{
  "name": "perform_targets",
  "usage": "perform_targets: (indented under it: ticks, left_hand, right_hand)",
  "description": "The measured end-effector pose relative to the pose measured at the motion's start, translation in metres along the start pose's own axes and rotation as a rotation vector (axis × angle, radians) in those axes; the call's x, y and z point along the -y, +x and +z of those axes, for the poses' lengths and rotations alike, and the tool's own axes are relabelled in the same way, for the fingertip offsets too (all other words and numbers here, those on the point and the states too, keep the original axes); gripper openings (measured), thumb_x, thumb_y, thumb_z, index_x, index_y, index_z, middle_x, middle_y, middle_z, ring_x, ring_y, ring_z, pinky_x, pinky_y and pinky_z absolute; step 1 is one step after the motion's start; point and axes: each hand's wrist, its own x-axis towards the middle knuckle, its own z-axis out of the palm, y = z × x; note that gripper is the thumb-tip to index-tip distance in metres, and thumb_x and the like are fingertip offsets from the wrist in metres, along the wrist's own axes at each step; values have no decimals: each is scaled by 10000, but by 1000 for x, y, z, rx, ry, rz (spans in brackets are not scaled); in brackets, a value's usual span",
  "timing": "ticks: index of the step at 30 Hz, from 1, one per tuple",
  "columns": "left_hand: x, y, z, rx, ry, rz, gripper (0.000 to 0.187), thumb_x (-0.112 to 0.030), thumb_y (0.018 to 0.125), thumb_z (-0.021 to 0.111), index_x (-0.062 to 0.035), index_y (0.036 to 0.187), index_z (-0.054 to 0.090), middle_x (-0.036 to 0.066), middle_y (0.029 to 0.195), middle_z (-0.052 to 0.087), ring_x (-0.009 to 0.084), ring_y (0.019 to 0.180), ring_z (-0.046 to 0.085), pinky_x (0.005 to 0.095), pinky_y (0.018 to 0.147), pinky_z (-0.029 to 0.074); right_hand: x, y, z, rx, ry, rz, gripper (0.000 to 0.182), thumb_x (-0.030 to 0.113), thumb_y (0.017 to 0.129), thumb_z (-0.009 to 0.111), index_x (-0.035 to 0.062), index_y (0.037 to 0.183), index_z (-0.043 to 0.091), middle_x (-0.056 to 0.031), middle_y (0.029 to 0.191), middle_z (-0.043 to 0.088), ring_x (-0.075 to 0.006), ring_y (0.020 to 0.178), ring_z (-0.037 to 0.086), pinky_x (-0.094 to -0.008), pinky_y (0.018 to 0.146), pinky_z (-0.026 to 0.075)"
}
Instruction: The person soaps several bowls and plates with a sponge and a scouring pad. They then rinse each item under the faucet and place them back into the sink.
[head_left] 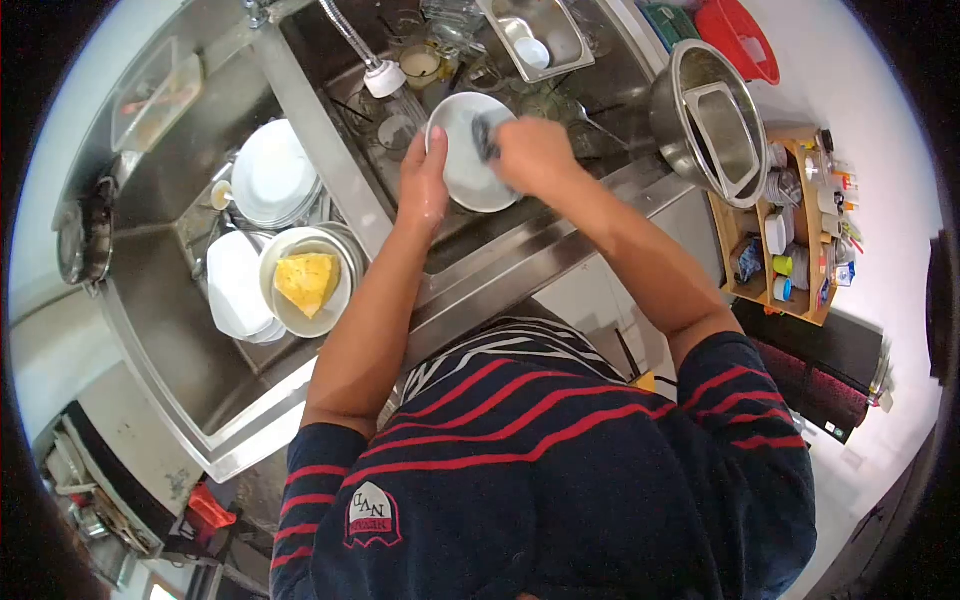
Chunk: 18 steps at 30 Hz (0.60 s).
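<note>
My left hand [424, 185] grips the left rim of a white plate [470, 180], thumb on top, and holds it tilted over the right sink basin. In my right hand [535, 155] is a dark grey scourer [485, 138], pressed to the inside of the plate; it is partly hidden by my fingers and slightly blurred. Just left of the plate, a white spray head [384, 79] on a metal hose lets water run down. Glasses, a yellowish cup [420, 65] and cutlery lie in the basin [450, 238] behind the plate.
The left basin holds stacked white plates [270, 172], white dishes [238, 285] and a bowl with a yellow sponge [307, 280]. A rectangular steel pan [550, 60] sits at the back. On the right edge rests a large steel bowl [680, 125]; beyond it is a wooden shelf [745, 250].
</note>
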Motion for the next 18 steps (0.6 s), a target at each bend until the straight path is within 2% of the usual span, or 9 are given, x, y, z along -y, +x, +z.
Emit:
perform_targets:
  ticks: [1,5,7,8,10,14,15,16,18]
  left_hand:
    - [-6,-6,1,60,22,17,578,-444,964,474,23,1306,472,127,1207,570,187,1079,522,308,962,380]
    - [-1,-4,6,121,-53,118,530,-422,976,462,22,1262,510,115,1152,589,183,1044,526,307,943,392]
    - [-5,1,1,66,-172,66,512,-415,980,459,18,1244,524,104,1131,595,177,1029,529,308,932,399]
    - [-6,3,-3,10,-296,10,495,-408,983,455,15,1226,537,94,1110,600,171,1014,531,310,921,406]
    - [-3,5,-8,53,-226,102,581,-468,966,448,25,1271,489,130,1183,575,213,1044,563,328,929,424]
    - [-10,-2,1,60,-194,41,459,-387,983,466,8,1203,547,63,1082,607,128,963,543,277,864,426]
    - [-8,-3,2,84,-165,108,458,-384,982,471,8,1205,547,62,1076,609,127,954,545,275,858,428]
    - [-8,-2,3,107,-136,177,456,-382,980,476,8,1206,546,60,1071,611,125,945,546,272,852,430]
    - [-8,-2,4,74,-169,121,460,-383,979,480,9,1209,546,61,1077,611,128,960,543,271,863,424]
  right_hand:
    - [6,-12,2,-32,103,-82,218,255,677,670,61,774,692,-186,819,671,-355,771,664,-465,700,533]
    - [22,4,29,-186,615,12,235,248,694,660,39,798,692,-175,806,672,-352,788,661,-467,740,526]
    - [24,14,28,-245,847,-117,304,284,715,675,63,921,700,-178,807,670,-363,783,648,-435,744,524]
    - [19,9,27,-244,849,-117,304,284,715,675,63,921,700,-178,807,670,-363,783,648,-435,744,524]
    - [12,-19,-13,-17,233,-93,300,295,710,670,52,884,696,-178,780,666,-360,763,648,-435,737,525]
    - [15,-17,-19,107,66,-89,305,305,696,681,56,873,686,-172,849,664,-365,808,641,-446,750,515]
    - [20,-14,4,-97,227,-253,288,287,707,681,68,892,675,-160,863,664,-371,792,637,-460,720,515]
    - [21,-5,14,-97,231,-249,288,287,707,681,68,892,675,-160,863,664,-371,792,637,-460,720,515]
    - [17,19,26,-506,469,-269,271,264,726,670,72,917,666,-148,845,666,-369,773,637,-467,701,514]
